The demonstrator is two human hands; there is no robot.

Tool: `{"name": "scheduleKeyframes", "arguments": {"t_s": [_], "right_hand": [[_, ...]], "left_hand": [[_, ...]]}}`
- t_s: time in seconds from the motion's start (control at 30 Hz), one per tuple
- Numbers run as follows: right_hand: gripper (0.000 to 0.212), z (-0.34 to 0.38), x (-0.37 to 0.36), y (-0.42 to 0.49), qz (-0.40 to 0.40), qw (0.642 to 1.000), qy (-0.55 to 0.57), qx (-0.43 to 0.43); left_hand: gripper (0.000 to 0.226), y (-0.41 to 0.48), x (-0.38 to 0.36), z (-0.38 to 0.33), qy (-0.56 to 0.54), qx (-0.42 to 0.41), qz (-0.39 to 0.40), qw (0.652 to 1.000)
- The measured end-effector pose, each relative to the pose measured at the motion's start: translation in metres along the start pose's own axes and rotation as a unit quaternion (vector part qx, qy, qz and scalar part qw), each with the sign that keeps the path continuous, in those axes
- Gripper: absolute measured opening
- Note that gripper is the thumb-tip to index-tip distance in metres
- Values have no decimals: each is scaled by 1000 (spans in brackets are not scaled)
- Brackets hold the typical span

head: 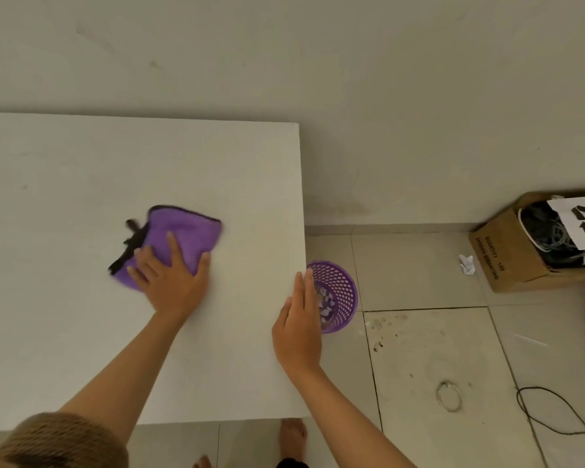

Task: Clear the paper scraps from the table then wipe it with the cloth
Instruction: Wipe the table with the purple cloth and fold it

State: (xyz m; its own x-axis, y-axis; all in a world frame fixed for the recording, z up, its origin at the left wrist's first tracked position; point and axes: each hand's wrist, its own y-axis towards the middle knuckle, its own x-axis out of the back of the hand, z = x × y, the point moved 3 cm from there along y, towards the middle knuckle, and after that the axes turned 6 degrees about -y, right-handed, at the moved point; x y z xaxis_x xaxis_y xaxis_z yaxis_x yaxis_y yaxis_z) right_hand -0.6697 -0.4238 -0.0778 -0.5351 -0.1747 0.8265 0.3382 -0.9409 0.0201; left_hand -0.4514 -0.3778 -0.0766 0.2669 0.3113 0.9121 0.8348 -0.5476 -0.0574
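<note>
Table (81,157) looks cleared, wiping seems under way. The purple cloth (186,231) lies mid-table under the left hand's (174,282) flat, spread fingers; the right hand (299,329) is flat and empty at the table's right edge. In the floor basket (347,282) sit the paper scraps (326,304).

Txt on box (510,251): "QUANTITY 100", "JANGAN DIBANTING".

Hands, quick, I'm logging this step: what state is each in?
Left hand: open, fingers spread, pressing the cloth.
Right hand: open, holding nothing.
</note>
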Motion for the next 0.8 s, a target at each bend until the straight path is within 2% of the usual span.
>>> {"name": "scheduleKeyframes", "arguments": {"t_s": [0.1,0.23,0.33,0.4,0.47,0.53,0.63,0.73,0.8], "right_hand": [[48,-1,-1,2,-3,999,33,-9],[51,-1,-1,2,-16,999,48,-16],[55,1,2,3,-39,998,48,-19],[53,0,1,3,-40,998,40,-17],[48,-1,0,3,-30,998,46,-18],[47,-3,-2,3,-7,998,61,-23],[46,-3,1,2,-10,998,63,-17],[43,10,0,1,-52,998,47,-10],[43,36,-4,-4,-63,996,49,28]], "left_hand": [[78,-3,-22,-45,3,-134,50,990],[62,-35,-55,-107,4,-343,115,932],[52,-53,-62,-121,-63,-383,167,906],[48,-52,-48,-111,-133,-380,169,900],[60,-46,-24,-86,-172,-357,112,911],[68,-31,7,-44,-183,-285,28,941],[62,-13,52,40,-134,-163,-63,976],[44,-11,74,114,-75,-49,-50,995],[55,-23,73,138,-75,-49,10,996]]}}
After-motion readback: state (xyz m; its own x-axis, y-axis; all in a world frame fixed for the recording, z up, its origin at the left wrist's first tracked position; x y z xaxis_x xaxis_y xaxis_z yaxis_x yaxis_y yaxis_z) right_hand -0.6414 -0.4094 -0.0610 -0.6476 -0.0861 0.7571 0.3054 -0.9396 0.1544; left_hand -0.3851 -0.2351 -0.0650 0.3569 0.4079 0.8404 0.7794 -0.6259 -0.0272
